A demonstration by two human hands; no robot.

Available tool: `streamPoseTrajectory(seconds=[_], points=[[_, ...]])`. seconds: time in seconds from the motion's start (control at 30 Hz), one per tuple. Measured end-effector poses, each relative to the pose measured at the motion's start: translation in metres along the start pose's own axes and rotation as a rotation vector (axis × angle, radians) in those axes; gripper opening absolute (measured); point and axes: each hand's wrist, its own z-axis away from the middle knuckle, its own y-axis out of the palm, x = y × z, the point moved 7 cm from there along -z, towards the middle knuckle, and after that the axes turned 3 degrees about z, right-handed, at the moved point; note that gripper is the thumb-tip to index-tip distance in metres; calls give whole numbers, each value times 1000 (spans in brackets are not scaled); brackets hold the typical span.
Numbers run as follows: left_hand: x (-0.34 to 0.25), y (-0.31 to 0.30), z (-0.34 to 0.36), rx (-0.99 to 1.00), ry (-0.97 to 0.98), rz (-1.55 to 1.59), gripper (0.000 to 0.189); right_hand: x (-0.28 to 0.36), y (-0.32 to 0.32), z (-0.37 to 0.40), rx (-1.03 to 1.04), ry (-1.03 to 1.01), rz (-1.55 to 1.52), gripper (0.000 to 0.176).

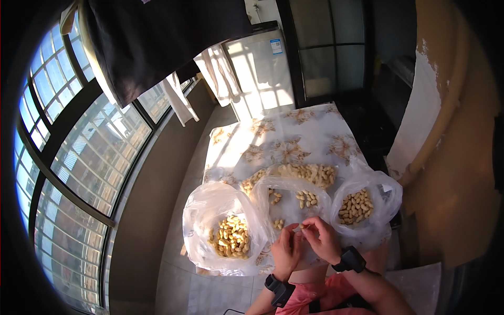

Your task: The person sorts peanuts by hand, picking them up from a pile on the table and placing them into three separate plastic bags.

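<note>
at lower centre, the right hand (324,242) pinches a likely peanut (303,226); the left hand (285,253) curls close, grip unclear. peanuts lie inside left (197,223) and right plastic bags (389,203), small clusters (307,199) and a heap (310,173) between.

One head view is doing all the looking, peering forward and down from the wearer's head over the bench (320,126). Its wide, round-edged lens is catching the left hand (286,249) and right hand (322,240) close in, around five o'clock, with windows (102,142) curving past at nine and a brown wall (467,157) rising at three.
</note>
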Motion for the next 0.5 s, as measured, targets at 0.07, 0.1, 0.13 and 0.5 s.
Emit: streamPoseTrajectory(seconds=[0.07,0.1,0.13,0.5], points=[[1,0,1,-14,8,-11,21,4,-1,-1,7,-20,26,19],[1,0,0,-11,2,-9,21,7,0,-2,19,-41,50,19],[1,0,-1,-14,-1,-6,20,8,0,-2,24,-30,51,19],[2,-1,-2,-28,-41,67,13,0,2,-1,17,-12,43,23]])
